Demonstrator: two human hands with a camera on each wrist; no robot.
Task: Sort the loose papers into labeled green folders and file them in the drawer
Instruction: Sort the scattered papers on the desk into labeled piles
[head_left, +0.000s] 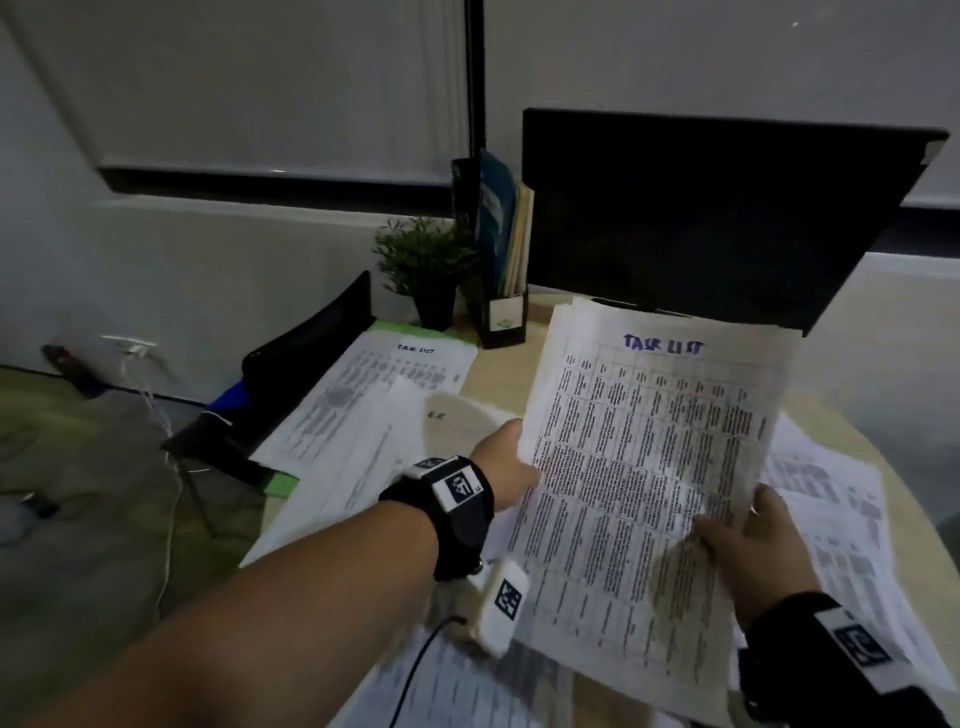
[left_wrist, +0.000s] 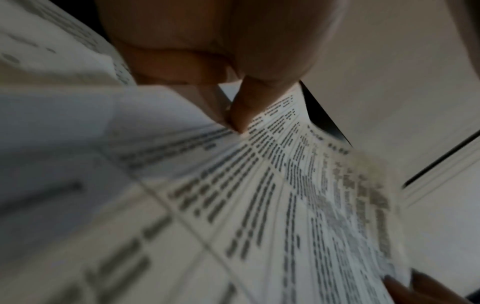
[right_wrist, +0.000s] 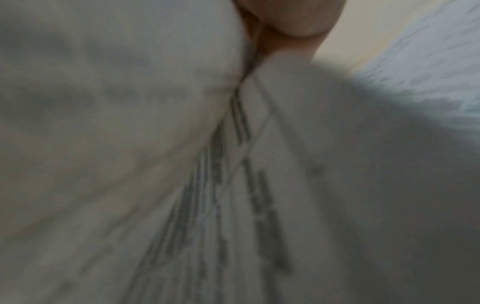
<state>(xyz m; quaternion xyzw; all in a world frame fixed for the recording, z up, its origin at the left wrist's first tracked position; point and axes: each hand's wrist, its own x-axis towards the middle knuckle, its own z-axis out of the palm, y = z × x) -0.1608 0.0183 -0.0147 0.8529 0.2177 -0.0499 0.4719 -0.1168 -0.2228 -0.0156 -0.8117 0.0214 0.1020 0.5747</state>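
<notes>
Left hand (head_left: 511, 467) pinches the left edge of a thin stack of white printed sheets (head_left: 644, 483) headed "TASK LIST" in blue marker; left wrist view shows thumb and fingers (left_wrist: 241, 115) pressed together on the paper edge. Right hand (head_left: 753, 556) grips the same stack at its lower right, thumb on top, fingers underneath; right wrist view is blurred, shows only a fingertip against paper (right_wrist: 285, 185). Stack is held up off the desk, tilted, in front of the monitor; top sheet carries a dense black table with some red text in the right columns; several sheet edges show at the top, exact count cannot tell.

Far left on the desk: one green folder (head_left: 400, 332) lying flat, a second "TASK LIST" sheet (head_left: 384, 384) on it; more loose printed papers (head_left: 831, 499) spread under and right of the held stack, too overlapped to count.

Surface: round light wooden tabletop (head_left: 498, 389); grey walls; floor at left with white cables (head_left: 156, 415) and a black chair (head_left: 291, 384) just beside the desk.

Counts: two hands; one held stack; one green folder visible; one small potted green plant (head_left: 423, 270); one black magazine file holder (head_left: 501, 249) with upright folders; one dark monitor (head_left: 717, 218).
</notes>
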